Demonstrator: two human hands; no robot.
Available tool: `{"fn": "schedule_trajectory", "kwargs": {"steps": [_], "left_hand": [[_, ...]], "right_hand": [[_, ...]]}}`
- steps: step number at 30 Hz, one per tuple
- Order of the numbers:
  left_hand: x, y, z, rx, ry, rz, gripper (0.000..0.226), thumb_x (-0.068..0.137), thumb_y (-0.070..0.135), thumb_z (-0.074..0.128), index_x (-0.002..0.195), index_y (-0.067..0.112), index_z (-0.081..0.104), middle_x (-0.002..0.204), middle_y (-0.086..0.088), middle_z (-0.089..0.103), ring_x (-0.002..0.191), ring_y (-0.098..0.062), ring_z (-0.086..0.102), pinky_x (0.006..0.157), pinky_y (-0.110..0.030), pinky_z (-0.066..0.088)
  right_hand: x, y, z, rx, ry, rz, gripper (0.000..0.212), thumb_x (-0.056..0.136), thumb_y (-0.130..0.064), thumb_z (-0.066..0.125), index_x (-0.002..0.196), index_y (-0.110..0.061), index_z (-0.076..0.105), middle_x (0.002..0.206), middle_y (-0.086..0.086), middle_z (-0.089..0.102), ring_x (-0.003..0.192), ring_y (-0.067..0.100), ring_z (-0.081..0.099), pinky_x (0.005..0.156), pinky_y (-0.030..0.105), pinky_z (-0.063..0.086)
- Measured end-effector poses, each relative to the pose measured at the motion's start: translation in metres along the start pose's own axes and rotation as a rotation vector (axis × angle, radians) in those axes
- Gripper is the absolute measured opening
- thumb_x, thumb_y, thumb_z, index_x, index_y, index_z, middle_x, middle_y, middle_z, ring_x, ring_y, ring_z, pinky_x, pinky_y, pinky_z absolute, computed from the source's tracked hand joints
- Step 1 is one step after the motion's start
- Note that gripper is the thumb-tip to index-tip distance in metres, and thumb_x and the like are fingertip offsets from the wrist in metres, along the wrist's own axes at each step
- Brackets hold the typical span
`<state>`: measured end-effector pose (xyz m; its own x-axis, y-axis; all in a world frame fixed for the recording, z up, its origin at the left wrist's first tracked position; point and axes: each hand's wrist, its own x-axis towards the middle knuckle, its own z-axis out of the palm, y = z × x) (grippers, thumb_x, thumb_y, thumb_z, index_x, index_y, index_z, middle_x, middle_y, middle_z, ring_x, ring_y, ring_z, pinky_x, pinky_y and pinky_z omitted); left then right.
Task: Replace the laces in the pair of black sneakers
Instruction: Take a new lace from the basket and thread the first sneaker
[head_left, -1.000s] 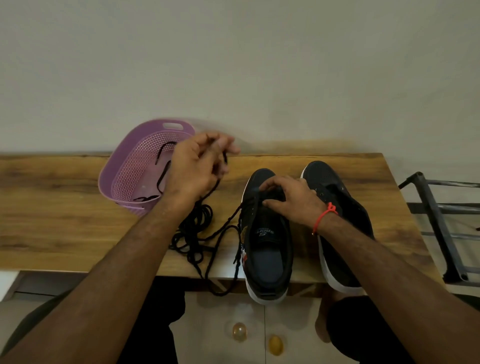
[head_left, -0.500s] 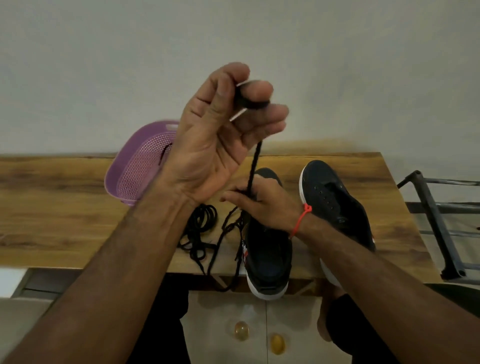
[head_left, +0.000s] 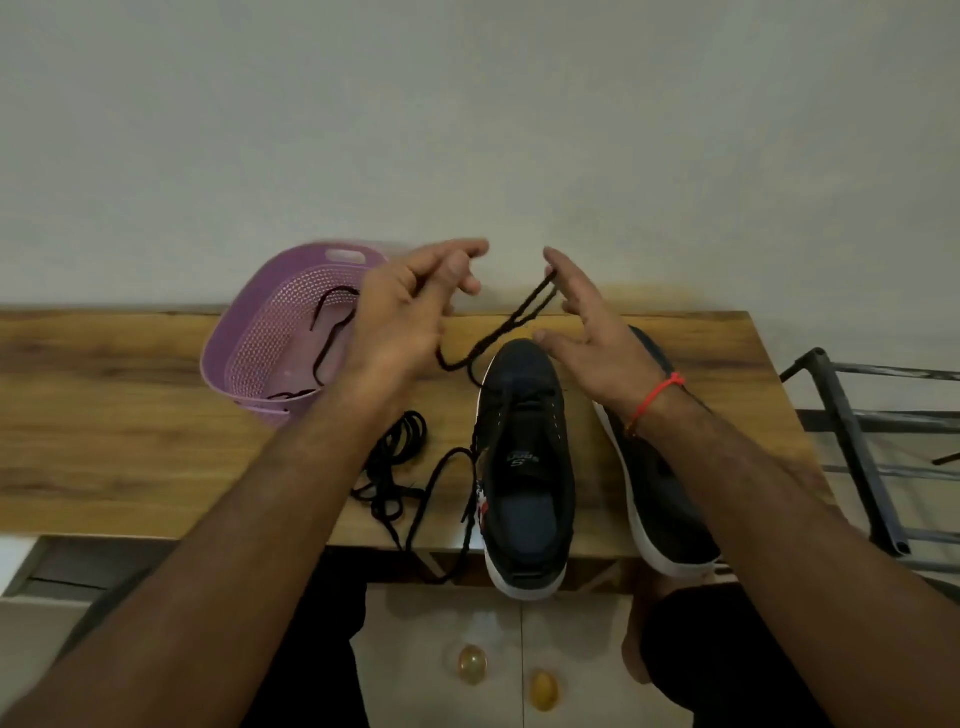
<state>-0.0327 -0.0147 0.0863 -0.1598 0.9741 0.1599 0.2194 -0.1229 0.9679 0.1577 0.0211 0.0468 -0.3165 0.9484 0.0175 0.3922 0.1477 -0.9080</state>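
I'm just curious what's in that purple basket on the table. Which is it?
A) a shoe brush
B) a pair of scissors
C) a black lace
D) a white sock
C: a thin black lace lies curled on the bottom of the purple basket; nothing else shows inside it.

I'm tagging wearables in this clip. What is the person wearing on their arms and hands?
Both forearms are bare, no sleeves in view and no gloves. The right hand has a thin red thread bracelet knotted round its wrist. The left hand and its wrist carry nothing; no rings or watch show.
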Motion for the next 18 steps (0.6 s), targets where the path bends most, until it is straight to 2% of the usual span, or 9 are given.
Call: {"fn": "schedule_trajectory", "kwargs": {"steps": [1, 3, 5, 7, 8, 10, 12, 15, 18], "left_hand": [[-0.005, -0.006, 0.006, 0.048, -0.027, -0.008, 0.017, 0.102, 0.021, 0.059, 0.111, 0.025, 0.072, 0.092, 0.006, 0.074, 0.075, 0.002, 0.06, 0.077, -0.021, 0.049], [-0.011, -0.015, 0.014, 0.156, -0.058, -0.026, 0.015, 0.1, 0.02, 0.063, 0.112, 0.018, 0.071, 0.085, 0.005, 0.077, 0.078, 0.008, 0.065, 0.078, -0.007, 0.046], [-0.013, -0.024, 0.021, 0.264, -0.08, -0.058, 0.01, 0.098, 0.022, 0.065, 0.105, 0.018, 0.07, 0.082, 0.009, 0.077, 0.076, 0.01, 0.065, 0.069, -0.002, 0.043], [-0.012, -0.033, 0.028, 0.368, -0.102, -0.084, 0.004, 0.098, 0.026, 0.065, 0.098, 0.025, 0.069, 0.083, 0.013, 0.075, 0.083, 0.004, 0.067, 0.072, -0.007, 0.047], [-0.012, -0.039, 0.032, 0.418, -0.111, -0.091, 0.005, 0.097, 0.029, 0.066, 0.093, 0.031, 0.068, 0.086, 0.014, 0.073, 0.086, 0.0, 0.066, 0.075, -0.014, 0.051], [-0.012, -0.049, 0.04, 0.55, -0.131, -0.114, 0.016, 0.096, 0.036, 0.066, 0.081, 0.041, 0.062, 0.1, 0.018, 0.066, 0.098, -0.008, 0.062, 0.086, -0.034, 0.052], [-0.015, -0.055, 0.047, 0.683, -0.179, -0.157, 0.018, 0.095, 0.041, 0.064, 0.079, 0.044, 0.058, 0.118, 0.014, 0.059, 0.117, -0.016, 0.051, 0.098, -0.044, 0.04], [-0.022, -0.06, 0.058, 0.722, -0.258, -0.19, 0.006, 0.097, 0.041, 0.062, 0.091, 0.043, 0.061, 0.136, 0.012, 0.047, 0.127, -0.018, 0.034, 0.096, -0.039, 0.025], [-0.027, -0.067, 0.066, 0.718, -0.271, -0.175, 0.003, 0.097, 0.043, 0.062, 0.095, 0.041, 0.064, 0.145, 0.014, 0.04, 0.13, -0.017, 0.028, 0.094, -0.036, 0.021]], "right_hand": [[-0.001, 0.001, -0.002, -0.055, 0.033, 0.055, 0.074, 0.097, -0.011, 0.062, 0.156, -0.035, 0.023, 0.156, -0.006, 0.037, 0.127, 0.014, 0.05, 0.11, 0.03, 0.038], [-0.003, 0.007, -0.005, -0.196, 0.06, 0.161, 0.065, 0.096, -0.023, 0.064, 0.152, -0.03, 0.031, 0.131, -0.004, 0.057, 0.096, 0.007, 0.059, 0.088, 0.023, 0.043], [-0.005, 0.014, -0.007, -0.338, -0.044, 0.274, 0.053, 0.092, -0.04, 0.066, 0.139, -0.026, 0.046, 0.111, -0.003, 0.062, 0.095, 0.012, 0.06, 0.077, 0.023, 0.045], [-0.009, 0.017, -0.006, -0.45, -0.21, 0.375, 0.05, 0.087, -0.055, 0.067, 0.122, -0.023, 0.052, 0.109, -0.001, 0.06, 0.1, 0.017, 0.058, 0.081, 0.029, 0.047], [-0.01, 0.017, -0.005, -0.488, -0.272, 0.405, 0.048, 0.085, -0.058, 0.067, 0.115, -0.023, 0.053, 0.107, -0.001, 0.06, 0.099, 0.017, 0.058, 0.081, 0.031, 0.048], [-0.012, 0.015, -0.003, -0.532, -0.316, 0.41, 0.04, 0.087, -0.056, 0.066, 0.103, -0.02, 0.058, 0.099, 0.0, 0.062, 0.09, 0.016, 0.059, 0.078, 0.033, 0.048], [-0.011, 0.016, -0.004, -0.495, -0.306, 0.401, 0.03, 0.09, -0.047, 0.065, 0.095, -0.017, 0.064, 0.094, 0.004, 0.068, 0.084, 0.018, 0.064, 0.077, 0.036, 0.054], [-0.009, 0.023, -0.012, -0.32, -0.281, 0.443, 0.02, 0.092, -0.032, 0.065, 0.092, -0.013, 0.07, 0.093, 0.008, 0.073, 0.089, 0.02, 0.071, 0.08, 0.039, 0.061], [-0.011, 0.03, -0.019, -0.176, -0.268, 0.474, 0.013, 0.094, -0.02, 0.065, 0.088, -0.01, 0.071, 0.091, 0.009, 0.073, 0.084, 0.015, 0.072, 0.063, 0.026, 0.057]]}}
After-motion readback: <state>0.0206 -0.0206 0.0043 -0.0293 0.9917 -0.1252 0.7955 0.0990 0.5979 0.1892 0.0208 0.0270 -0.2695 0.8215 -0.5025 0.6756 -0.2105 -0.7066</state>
